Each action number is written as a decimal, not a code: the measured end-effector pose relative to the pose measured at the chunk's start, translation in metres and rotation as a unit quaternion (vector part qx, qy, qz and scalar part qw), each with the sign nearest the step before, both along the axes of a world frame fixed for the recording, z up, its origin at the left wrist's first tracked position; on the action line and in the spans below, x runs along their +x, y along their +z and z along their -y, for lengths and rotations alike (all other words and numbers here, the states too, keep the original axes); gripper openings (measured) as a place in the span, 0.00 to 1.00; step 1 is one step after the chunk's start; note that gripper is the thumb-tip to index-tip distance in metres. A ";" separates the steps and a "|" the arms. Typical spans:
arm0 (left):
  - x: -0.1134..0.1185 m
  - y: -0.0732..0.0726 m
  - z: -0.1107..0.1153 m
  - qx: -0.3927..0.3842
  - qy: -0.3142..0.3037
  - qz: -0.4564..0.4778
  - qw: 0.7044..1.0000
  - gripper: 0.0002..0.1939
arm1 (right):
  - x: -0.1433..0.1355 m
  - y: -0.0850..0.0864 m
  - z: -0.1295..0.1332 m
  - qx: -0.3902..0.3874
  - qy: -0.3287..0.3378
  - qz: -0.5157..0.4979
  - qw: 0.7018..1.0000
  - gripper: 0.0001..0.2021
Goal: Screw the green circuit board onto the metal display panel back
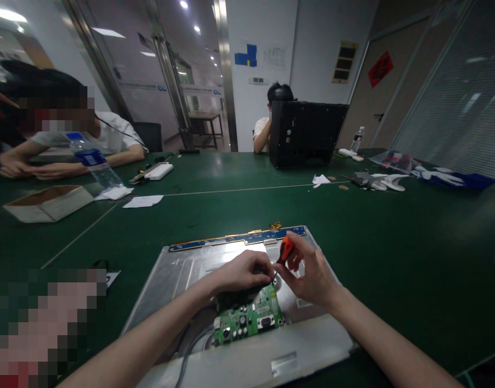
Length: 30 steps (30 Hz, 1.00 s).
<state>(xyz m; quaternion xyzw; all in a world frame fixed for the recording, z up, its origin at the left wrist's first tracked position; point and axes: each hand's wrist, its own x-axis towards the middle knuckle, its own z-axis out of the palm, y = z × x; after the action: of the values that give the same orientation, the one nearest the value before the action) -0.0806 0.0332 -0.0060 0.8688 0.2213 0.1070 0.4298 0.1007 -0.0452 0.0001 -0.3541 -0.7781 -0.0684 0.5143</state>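
A silver metal panel [174, 269] lies on the green table, with a blue circuit strip [239, 240] along its far edge. On the panel sits a green circuit board [251, 318], its upper left part shaded under my left hand. My right hand [316, 275] holds a red-orange and black screwdriver [287, 249] between thumb and fingers, tilted, its tip pointing down at the board's far corner. My left hand [249, 269] has its fingers pinched together beside the tip; what they hold, if anything, is hidden. A grey cable [186, 355] runs from the board's left side.
Beyond the panel on the green table [215, 210] are an open box [53, 207], a tilted water bottle [96, 161], white paper [143, 201] and a large black device [308, 132]. White gloves [387, 182] lie at right. Two people sit across and at left.
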 end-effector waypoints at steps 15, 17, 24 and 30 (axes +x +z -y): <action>0.000 0.002 0.003 -0.010 -0.001 0.005 1.000 0.02 | 0.000 0.001 0.002 -0.007 0.012 0.000 1.000 0.32; 0.000 0.003 0.003 -0.009 0.001 0.008 1.000 0.02 | 0.001 0.001 0.001 0.003 0.009 0.001 1.000 0.32; 0.000 0.001 0.002 -0.006 0.001 0.009 1.000 0.02 | 0.001 0.003 0.003 -0.027 0.026 0.008 0.999 0.33; -0.001 -0.001 0.000 -0.002 -0.001 0.011 1.000 0.03 | 0.000 0.002 0.002 -0.014 0.006 0.004 1.000 0.31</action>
<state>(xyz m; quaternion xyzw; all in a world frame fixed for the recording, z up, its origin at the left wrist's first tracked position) -0.0812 0.0331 -0.0072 0.8672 0.2155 0.1155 0.4337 0.1011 -0.0475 0.0024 -0.3559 -0.7834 -0.0559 0.5065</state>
